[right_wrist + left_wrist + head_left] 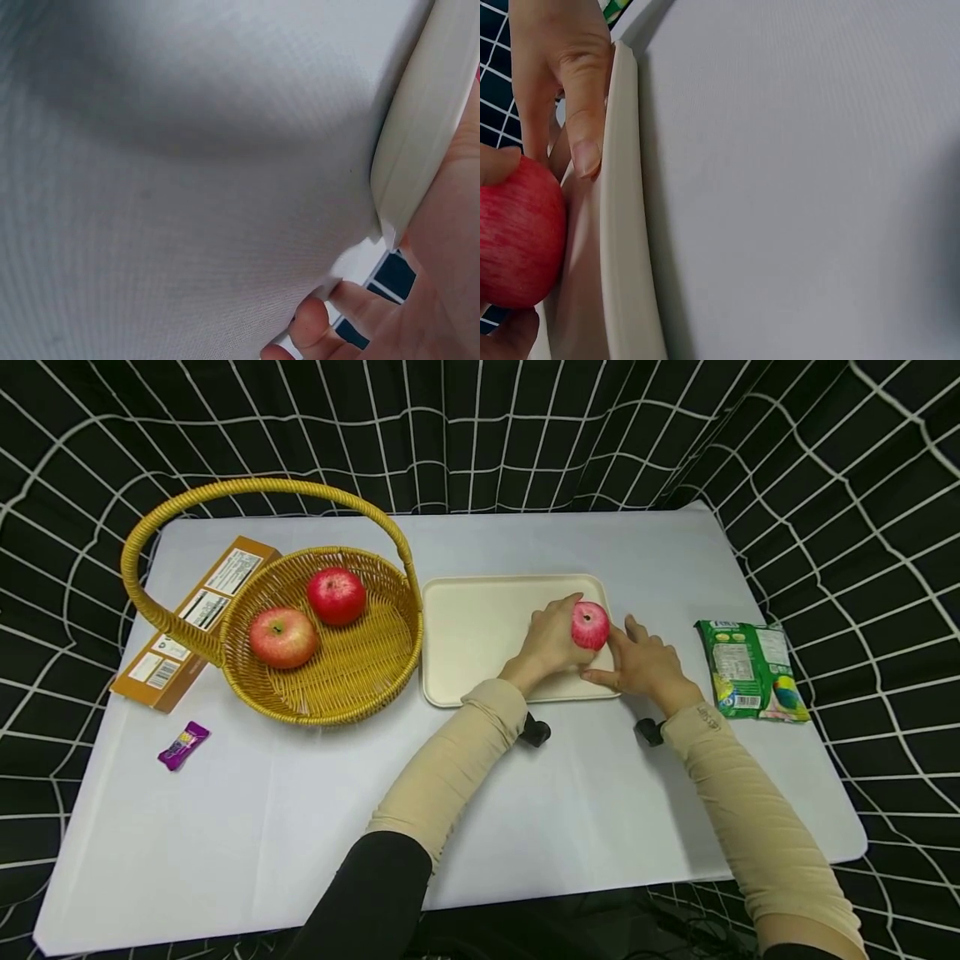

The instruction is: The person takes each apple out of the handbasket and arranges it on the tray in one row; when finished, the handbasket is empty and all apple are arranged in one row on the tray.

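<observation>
My left hand [551, 639] grips a red apple [590, 625] over the right end of a cream rectangular tray [480, 639]. In the left wrist view, its fingertips press the apple [517, 232] from two sides, just inside the tray's wall [626, 217]. Beside it, my right hand [645, 664] reaches over the tray's right end, thumb and index finger spread near the apple. The left wrist view has its thumb inside the wall. Other fingers [311, 322] hang loosely bent outside the rim in the right wrist view.
At the left, a yellow wicker basket [352, 697] with a tall handle holds two apples [283, 637]. An orange-brown labelled box [202, 610] lies partly behind it. A small purple wrapped snack [183, 745] lies nearer the front. A green snack bag [750, 670] lies at the right.
</observation>
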The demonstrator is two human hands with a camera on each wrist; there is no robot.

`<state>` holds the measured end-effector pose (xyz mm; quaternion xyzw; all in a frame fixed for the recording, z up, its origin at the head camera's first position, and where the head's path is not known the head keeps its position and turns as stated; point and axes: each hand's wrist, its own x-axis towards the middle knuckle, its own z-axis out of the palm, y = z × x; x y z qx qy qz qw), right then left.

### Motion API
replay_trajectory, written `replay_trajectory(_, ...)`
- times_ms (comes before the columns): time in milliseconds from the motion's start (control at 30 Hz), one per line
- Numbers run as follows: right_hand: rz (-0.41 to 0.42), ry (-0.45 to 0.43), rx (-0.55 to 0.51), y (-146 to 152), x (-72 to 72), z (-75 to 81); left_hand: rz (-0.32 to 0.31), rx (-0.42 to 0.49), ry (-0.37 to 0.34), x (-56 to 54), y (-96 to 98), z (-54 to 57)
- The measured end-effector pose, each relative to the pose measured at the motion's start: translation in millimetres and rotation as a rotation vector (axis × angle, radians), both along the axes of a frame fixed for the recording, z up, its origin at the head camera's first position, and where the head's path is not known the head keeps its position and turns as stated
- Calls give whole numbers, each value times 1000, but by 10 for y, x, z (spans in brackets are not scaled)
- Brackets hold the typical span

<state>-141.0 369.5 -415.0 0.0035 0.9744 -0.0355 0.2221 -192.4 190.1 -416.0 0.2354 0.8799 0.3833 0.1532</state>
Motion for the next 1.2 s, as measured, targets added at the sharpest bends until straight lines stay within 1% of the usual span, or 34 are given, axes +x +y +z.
replay_trajectory(100, 1, -1, 4, -9, 4, -1, -3, 20, -16, 6, -34, 2)
replay_trajectory(233, -10, 2, 3, -10, -7, -3, -8, 47, -11, -1, -99, 12)
replay_trajectory(333, -6, 3, 1, -23, -12, 3, 22, 68, -12, 8, -168, 35)
replay_trajectory(433, 4, -3, 0, -30, -19, 2, 49, 101, -19, 40, -246, 81)
replay_trajectory(567, 10, -5, 3, -21, -31, -13, 57, 152, 11, 101, -374, 188)
replay_trajectory(733, 14, -5, 5, 13, -37, -32, 50, 204, 78, 212, -557, 366)
replay_trajectory(867, 20, -10, 7, 39, -28, -36, 20, 185, 117, 311, -733, 511)
replay_trajectory(933, 20, -9, 1, 47, -23, -39, 5, 177, 130, 356, -829, 564)
replay_trajectory(1067, 19, -3, -21, 37, -25, -46, -8, 170, 161, 425, -1039, 635)
replay_trajectory(1200, 24, -6, -30, 11, -39, -28, 4, 163, 175, 487, -1282, 700)
